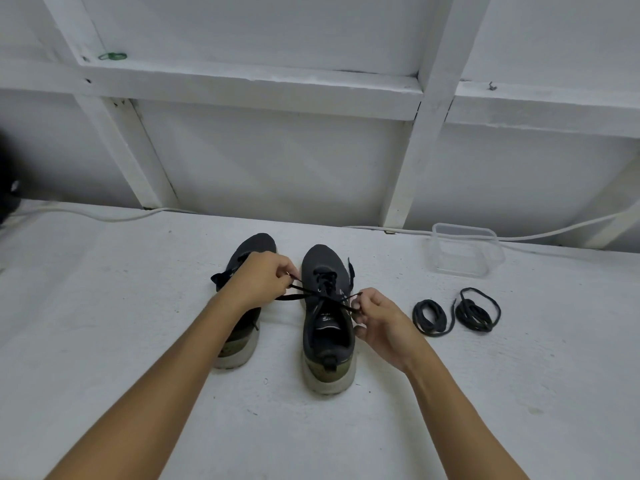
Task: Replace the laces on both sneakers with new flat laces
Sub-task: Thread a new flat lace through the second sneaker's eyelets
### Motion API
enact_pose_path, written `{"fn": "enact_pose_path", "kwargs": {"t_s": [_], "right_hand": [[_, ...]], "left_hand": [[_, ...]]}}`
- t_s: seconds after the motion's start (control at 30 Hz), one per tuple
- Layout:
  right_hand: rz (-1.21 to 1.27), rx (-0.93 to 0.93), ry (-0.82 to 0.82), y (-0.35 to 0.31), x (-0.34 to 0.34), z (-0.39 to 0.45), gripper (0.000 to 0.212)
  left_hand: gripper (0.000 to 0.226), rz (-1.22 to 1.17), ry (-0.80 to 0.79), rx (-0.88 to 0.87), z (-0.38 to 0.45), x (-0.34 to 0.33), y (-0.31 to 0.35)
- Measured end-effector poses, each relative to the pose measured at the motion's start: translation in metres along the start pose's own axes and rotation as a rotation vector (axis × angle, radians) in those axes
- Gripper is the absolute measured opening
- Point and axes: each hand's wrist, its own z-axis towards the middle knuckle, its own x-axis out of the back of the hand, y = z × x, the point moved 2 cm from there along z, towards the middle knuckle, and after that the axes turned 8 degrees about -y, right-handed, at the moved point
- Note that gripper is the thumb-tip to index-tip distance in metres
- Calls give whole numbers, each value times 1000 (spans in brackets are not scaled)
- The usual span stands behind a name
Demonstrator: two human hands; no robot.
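Two black sneakers with olive heels and pale soles stand side by side on the white surface, toes pointing away. My left hand [263,277] hovers over the left sneaker [239,337] and pinches one end of the black lace [304,295] of the right sneaker [327,327]. My right hand [379,318] pinches the other end beside that shoe's collar. The lace is stretched across the shoe's tongue between both hands. Two coiled black laces [431,317] [478,310] lie to the right of the shoes.
A clear plastic container [464,251] stands at the back right near the wall. White cables [104,214] run along the base of the white framed wall. A dark object [8,199] sits at the far left edge.
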Motion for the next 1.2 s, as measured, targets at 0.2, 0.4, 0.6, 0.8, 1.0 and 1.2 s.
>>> {"fn": "enact_pose_path", "kwargs": {"t_s": [0.2,0.4,0.6,0.8,1.0,1.2], "right_hand": [[-129,-129,-28,-9,-4,8,13],[-2,-98,-143,-7,3,4,9],[45,-184,-103,-3,5,7,25],[27,-69,-138,-1,12,8,11],[172,-123,28,2,30,-2,17],[-53,-60,-39,-4,21,-4,17]], "left_hand": [[22,45,24,-41,3,-2,5],[22,52,4,-3,6,4,-8],[19,82,-74,-37,5,13,-12],[17,89,-102,-28,4,20,-15],[18,19,-178,-51,5,21,-10],[19,-7,-229,-57,9,31,-9]]}}
